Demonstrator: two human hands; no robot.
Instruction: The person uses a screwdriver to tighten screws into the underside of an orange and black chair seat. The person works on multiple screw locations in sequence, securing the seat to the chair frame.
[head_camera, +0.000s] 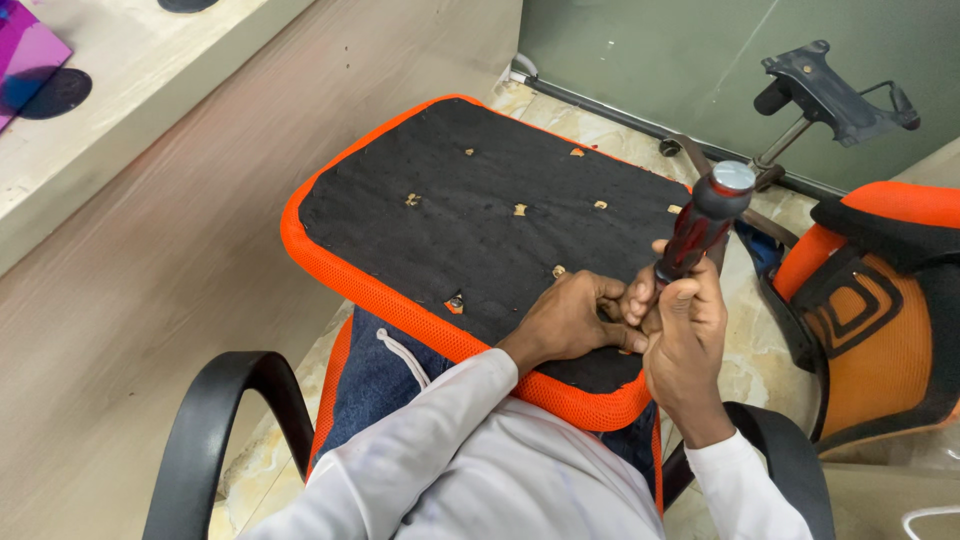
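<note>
Resting across the person's lap, an upturned chair seat (470, 215) fills the middle of the view, its black fabric underside facing up inside an orange mesh rim. Several small brass-coloured mounting holes dot the black fabric, with one orange-ringed hole near the rim at about 7 o'clock from the seat's centre. At 3 o'clock from the seat stands an orange and black chair back (885, 300), well apart from the hands, and at 1 o'clock lies a black chair mechanism plate (835, 95) on a metal post, against the green wall. A black armrest (215, 430) curves up at 8 o'clock, beside the person's blue trousers.

The right hand (685, 330) is clenched around a screwdriver (705, 225) with a red and black handle and a silver cap; the tool stands nearly upright, tilted slightly toward 1 o'clock, its tip hidden behind the hands at the seat's 4 o'clock edge. The left hand (570, 320) lies on the black fabric just beside it, fingers (612, 300) curled and pinched around the tool's lower end, touching the right hand; whatever small part they may grip cannot be made out.
</note>
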